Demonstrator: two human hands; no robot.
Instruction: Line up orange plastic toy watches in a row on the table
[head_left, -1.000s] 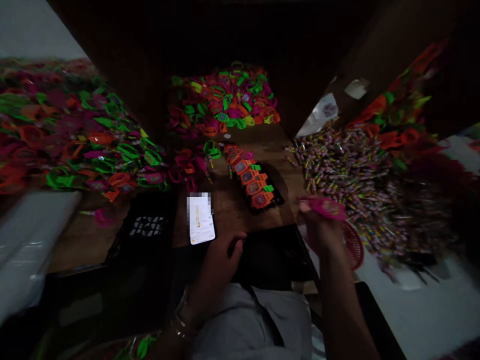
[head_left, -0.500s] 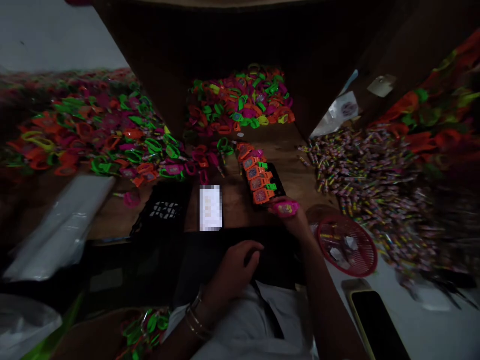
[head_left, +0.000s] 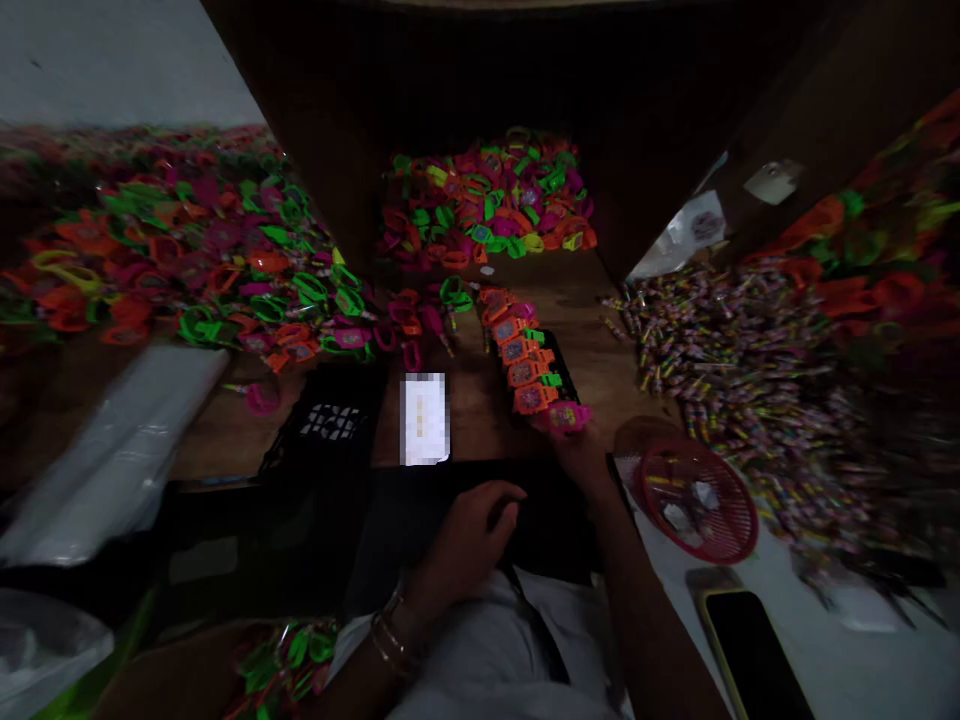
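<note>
My right hand [head_left: 576, 452] holds a pink toy watch [head_left: 568, 416] at the near end of a row of orange toy watches [head_left: 523, 360] laid on a dark tray [head_left: 561, 372] on the wooden table [head_left: 480, 400]. The pink watch touches the last orange one. My left hand [head_left: 472, 530] rests with curled fingers on dark cloth over my lap, bangles on the wrist, with nothing visible in it. A lit phone [head_left: 424, 417] lies on the table just beyond it.
Heaps of pink, green and orange toy watches [head_left: 225, 260] cover the left and back [head_left: 487, 200]. Wrapped candies [head_left: 735, 340] pile up on the right beside a red basket [head_left: 697, 487]. A black crate [head_left: 322, 425], white plastic [head_left: 120, 450] and a dark phone [head_left: 754, 655] lie nearby.
My right hand carried the pink watch from the candy side leftward and set it down against the end of the orange row. The left hand stayed on my lap.
</note>
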